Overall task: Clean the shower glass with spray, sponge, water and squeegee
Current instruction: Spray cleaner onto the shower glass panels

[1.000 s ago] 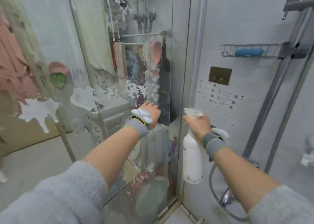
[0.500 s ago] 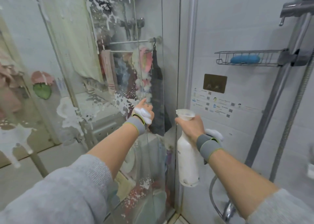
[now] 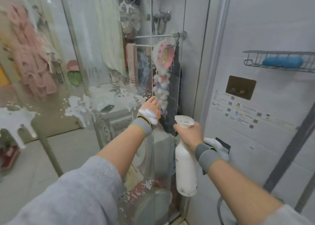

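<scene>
Two hands at work on the shower glass (image 3: 109, 71), mid-way through the spray stage by the look of it: foam in white patches and runs across the pane, thickest in a band at mid height and scattered again low down, with no sign yet of sponge, rinse or squeegee. Left hand (image 3: 150, 108) raised to the glass beside the pane's edge, fingers reaching forward toward the surface; too blurred to say whether fingertips touch, and nothing visibly held, so the grip there reads as slack and empty. Right hand (image 3: 190, 132) wrapped round the neck of a white spray bottle (image 3: 185, 166), grip closed on it just below the nozzle head, bottle hanging upright near the glass edge and pointed toward the pane. Opaque walls, so fill level impossible to judge. Next, probably: either more spray on the bare stretches high up and toward the right edge, or parking the bottle and fetching a sponge, none in view. Care needed with a wet bottle and a foamy surface, likely slippery. On the tiled wall to the right, a wire shower caddy (image 3: 279, 69) holding one blue, rounded object (image 3: 283, 62), possibly soap or a sponge, not clear which.
</scene>
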`<state>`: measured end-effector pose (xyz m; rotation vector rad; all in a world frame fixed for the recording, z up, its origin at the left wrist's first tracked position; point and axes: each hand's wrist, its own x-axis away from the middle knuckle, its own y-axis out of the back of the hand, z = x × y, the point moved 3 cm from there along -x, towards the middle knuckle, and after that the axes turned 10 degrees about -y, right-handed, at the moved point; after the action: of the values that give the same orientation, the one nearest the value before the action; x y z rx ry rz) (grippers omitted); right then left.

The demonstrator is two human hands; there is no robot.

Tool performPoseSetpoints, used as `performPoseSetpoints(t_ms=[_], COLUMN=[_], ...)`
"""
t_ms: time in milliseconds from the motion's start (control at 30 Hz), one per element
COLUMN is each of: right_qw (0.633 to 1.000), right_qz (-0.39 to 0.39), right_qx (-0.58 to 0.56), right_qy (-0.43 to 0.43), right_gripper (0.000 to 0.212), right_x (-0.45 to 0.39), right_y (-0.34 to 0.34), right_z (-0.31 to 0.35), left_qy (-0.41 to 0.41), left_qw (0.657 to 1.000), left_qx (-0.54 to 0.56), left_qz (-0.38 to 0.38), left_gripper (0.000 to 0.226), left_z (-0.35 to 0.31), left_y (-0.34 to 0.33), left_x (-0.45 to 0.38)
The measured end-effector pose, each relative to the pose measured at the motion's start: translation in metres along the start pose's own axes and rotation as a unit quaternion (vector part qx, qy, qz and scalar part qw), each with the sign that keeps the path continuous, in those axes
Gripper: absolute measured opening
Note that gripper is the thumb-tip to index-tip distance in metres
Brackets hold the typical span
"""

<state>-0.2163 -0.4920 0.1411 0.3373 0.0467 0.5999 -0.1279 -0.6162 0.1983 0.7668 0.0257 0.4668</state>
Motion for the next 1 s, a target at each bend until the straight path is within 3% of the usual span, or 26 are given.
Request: performPoseSetpoints(t_ms=[500,1000], right_qw=[0.996,0.987], right_qz=[0.078,0.140], right_qx=[0.021,0.054], right_qy=[0.031,0.066], right_gripper=[0.015,0.017], right_x=[0.034,0.111], right_y=[-0.036,-0.114], right_z=[0.029,0.053], left_qy=[0.067,0.095], left_qw=[0.995,0.992], left_qx=[0.035,0.063], left_qz=[0.071,0.053], left_gripper=[0.045,0.036], left_z=[0.010,0.041], left_y=[-0.032,-0.098], left_x=[0.069,0.168])
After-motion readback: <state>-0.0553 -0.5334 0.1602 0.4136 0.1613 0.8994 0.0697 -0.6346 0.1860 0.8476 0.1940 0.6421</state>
